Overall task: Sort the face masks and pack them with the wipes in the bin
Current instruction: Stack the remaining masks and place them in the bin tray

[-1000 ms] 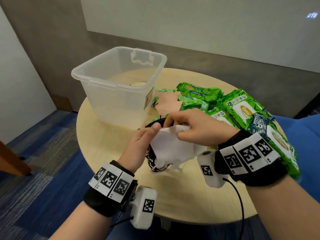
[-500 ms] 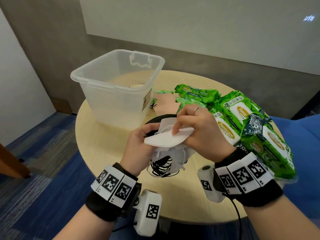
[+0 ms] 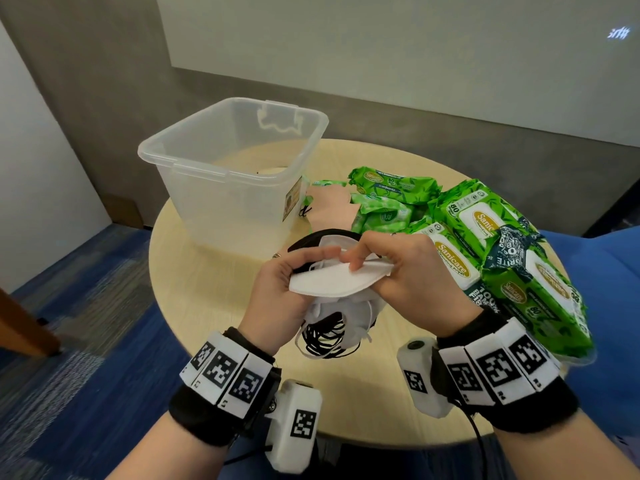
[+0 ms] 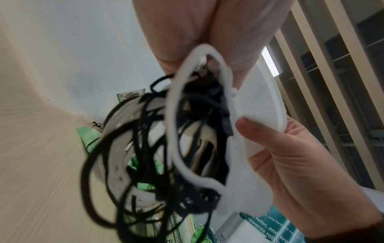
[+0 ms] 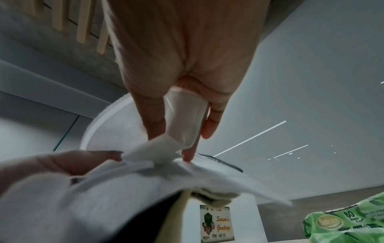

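My left hand [image 3: 298,271] grips a stack of folded face masks [image 3: 332,299], white and black, above the round table. Black and white ear loops [image 3: 325,336] dangle from the stack, seen up close as tangled ear loops [image 4: 145,148] in the left wrist view. My right hand [image 3: 367,263] pinches the top white mask [image 3: 332,280] between thumb and fingers; the right wrist view shows that white mask [image 5: 182,118] folded in the pinch. A clear plastic bin [image 3: 235,168] stands at the back left. Green wipes packs [image 3: 478,244] lie piled on the right.
A peach-coloured mask [image 3: 329,209] lies on the table between the bin and the wipes. The round wooden table [image 3: 194,271] has bare surface at its left and near edge. Blue carpet lies below, and a grey wall stands behind.
Both hands lifted the mask stack slightly and turned it. The top white mask, earlier spread open, is now folded flat and pinched at its upper edge by my right hand.
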The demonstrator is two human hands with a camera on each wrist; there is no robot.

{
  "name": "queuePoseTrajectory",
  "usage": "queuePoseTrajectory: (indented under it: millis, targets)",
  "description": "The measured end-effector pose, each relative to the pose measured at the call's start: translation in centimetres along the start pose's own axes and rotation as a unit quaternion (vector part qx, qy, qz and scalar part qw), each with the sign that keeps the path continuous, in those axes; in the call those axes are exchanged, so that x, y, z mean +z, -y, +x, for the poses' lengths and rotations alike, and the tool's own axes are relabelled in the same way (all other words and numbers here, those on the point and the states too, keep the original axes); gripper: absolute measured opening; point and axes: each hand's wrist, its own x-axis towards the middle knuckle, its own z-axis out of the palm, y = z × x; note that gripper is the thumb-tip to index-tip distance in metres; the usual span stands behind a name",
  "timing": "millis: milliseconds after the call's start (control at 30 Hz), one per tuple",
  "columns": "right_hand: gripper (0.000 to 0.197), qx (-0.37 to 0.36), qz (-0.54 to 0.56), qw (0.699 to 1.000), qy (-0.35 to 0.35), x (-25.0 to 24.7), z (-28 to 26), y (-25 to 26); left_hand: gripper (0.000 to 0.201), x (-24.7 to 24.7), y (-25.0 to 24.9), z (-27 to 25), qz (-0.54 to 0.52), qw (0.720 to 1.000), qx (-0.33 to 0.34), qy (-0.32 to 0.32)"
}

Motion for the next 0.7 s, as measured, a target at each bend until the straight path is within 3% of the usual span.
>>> queuePoseTrajectory:
  millis: [233,367,533,700]
  targets:
    - [0.040,0.081,0.109,0.990,0.029,-1.4,-0.4,-0.6,0.037,-0.6,-0.2,0.3,-0.077,0.995,-0.055,-0.025]
    - [0.026,0.119,0.140,0.980,0.073,-2.0,-0.4,-0.6,0.038,-0.9,-0.1,0.5,-0.141,0.985,-0.090,-0.049]
    - [0.012,0.143,0.153,0.964,0.165,-3.1,-0.4,-0.2,0.030,-0.8,0.1,0.8,-0.124,0.985,-0.083,-0.090]
    - [0.008,0.170,0.208,0.949,0.163,-2.9,0.1,-0.2,0.034,-0.8,0.3,0.8,-0.061,0.992,-0.063,-0.092]
